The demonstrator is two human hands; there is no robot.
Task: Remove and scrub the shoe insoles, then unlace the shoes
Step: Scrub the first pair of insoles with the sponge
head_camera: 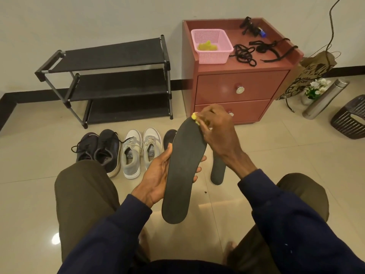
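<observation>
My left hand [158, 175] holds a long black insole [182, 171] upright by its middle, thumb on the left edge and fingers behind. At the insole's toe end my right hand [215, 131] grips a small yellow scrubber [195, 116] and presses it against the tip. A second black insole [218, 171] lies on the floor just to the right. On the tiles ahead stand a dark pair of laced shoes [98, 149], a white pair [141, 149] and a black shoe [169, 137] mostly hidden behind the held insole.
A black three-tier shoe rack [110, 80] stands against the wall. A red-brown bedside cabinet [237, 88] carries a pink basket [212, 45] and loose black laces [256, 50]. A paper bag, a metal flask [324, 99] and a dark woven bin [351, 117] sit at the right.
</observation>
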